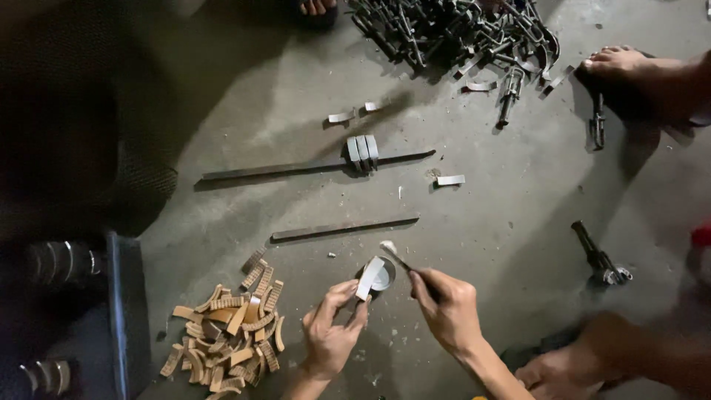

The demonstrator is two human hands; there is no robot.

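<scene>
Your left hand point(331, 333) pinches a small curved grey metal strip point(369, 278) by its lower end, holding it just over the small round tin of pale paste point(382, 277) on the grey concrete floor point(518, 192), towards its near edge. Your right hand point(446, 305) is clenched on a thin stick applicator point(396, 255), whose pale tip sits just above the strip. The strip looks light, stiff and thin-edged, probably slick once coated, so grip its bare end. The heap of tan ridged curved pads point(229, 337) lies left of your hand.
</scene>
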